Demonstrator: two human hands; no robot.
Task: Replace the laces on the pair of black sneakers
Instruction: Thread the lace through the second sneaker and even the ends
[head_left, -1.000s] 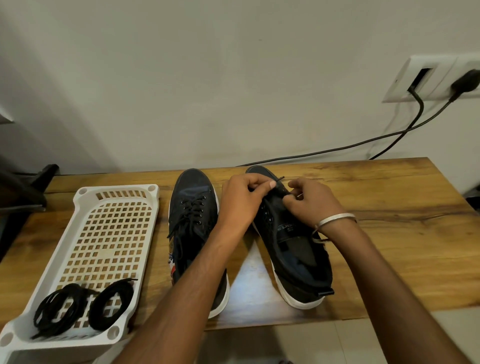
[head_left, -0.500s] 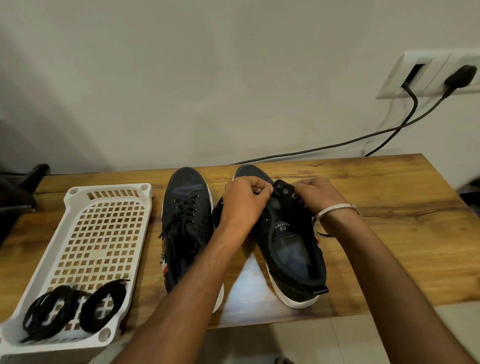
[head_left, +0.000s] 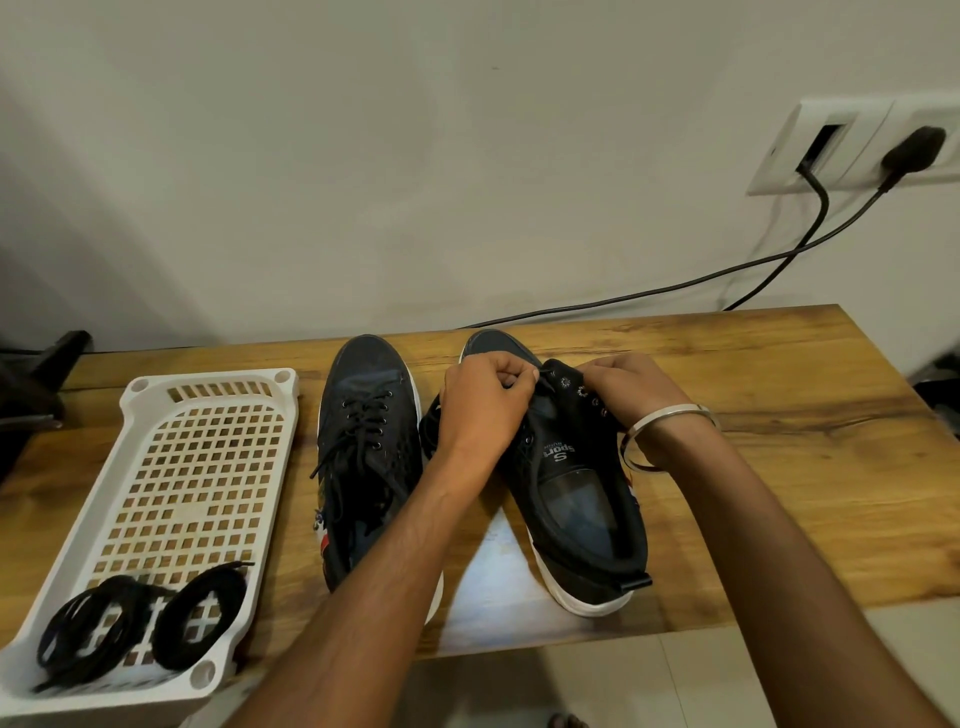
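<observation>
Two black sneakers stand side by side in the middle of the frame on the tabletop (head_left: 779, 467), long axes running away from the camera, toes toward the wall. The left sneaker (head_left: 369, 447) is laced. The left hand (head_left: 483, 410) pinches the lace at the right sneaker (head_left: 576, 499); the right hand (head_left: 623, 389) grips its eyelet flap. Coiled laces (head_left: 140, 623) lie in the basket (head_left: 208, 395), lower left.

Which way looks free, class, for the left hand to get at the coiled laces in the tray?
Probably yes: the left hand need only let go of the right sneaker; the coiled laces lie uncovered in the open tray on its side.
</observation>
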